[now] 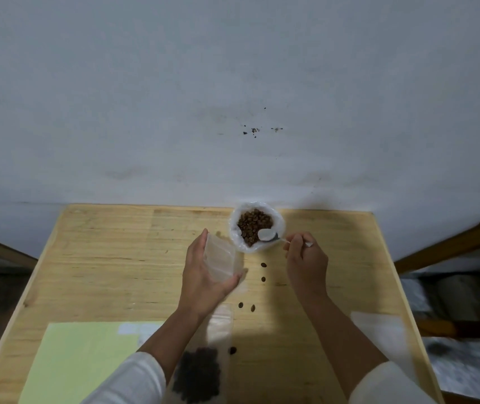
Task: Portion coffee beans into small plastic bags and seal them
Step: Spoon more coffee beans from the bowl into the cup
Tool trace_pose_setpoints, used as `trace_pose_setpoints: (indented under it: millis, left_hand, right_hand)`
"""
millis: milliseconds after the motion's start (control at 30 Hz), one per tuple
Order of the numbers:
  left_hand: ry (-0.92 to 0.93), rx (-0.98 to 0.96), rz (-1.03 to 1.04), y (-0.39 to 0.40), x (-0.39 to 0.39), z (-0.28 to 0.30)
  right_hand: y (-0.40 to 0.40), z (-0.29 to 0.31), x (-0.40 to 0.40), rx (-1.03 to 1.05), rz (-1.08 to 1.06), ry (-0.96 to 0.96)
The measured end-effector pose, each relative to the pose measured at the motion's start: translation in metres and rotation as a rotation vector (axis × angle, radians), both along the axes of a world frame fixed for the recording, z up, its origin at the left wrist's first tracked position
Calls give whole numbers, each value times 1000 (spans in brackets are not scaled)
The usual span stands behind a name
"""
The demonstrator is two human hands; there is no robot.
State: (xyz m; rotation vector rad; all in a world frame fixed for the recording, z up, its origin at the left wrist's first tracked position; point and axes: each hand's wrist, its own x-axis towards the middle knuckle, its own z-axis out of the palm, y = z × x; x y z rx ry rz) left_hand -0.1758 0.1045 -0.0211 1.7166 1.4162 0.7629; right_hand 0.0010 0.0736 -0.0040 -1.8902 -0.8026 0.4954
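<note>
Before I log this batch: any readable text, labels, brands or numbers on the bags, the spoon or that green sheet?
None can be read.
Green sheet: no print visible.
Pale patch at its far edge: too blurred to tell.
Small empty bag in the left hand, filled bag, spoon in the right hand: plain.

- Pale grey wall (233,83) behind, scuffed, with small dark specks near the middle.
- Light wooden worktop (101,258) pushed against it.
- Wooden furniture edges (466,243) at both sides, dim.
</note>
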Motion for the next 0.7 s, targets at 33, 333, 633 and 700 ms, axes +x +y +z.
trace_pose_setpoints:
  millis: [33,333,633,700]
  left_hand:
    - [6,1,-7,0,0,0]
    - [58,-15,-37,8,5,-3]
    - [82,-56,-45,13,13,-5]
    - [74,-63,-52,14,15,-4]
  right_hand:
    - [4,-5,-1,-36,-10,23]
    - [29,-31,4,-34,-277,611]
    - [24,-17,19,64,-297,692]
    - [21,-5,20,75,-265,689]
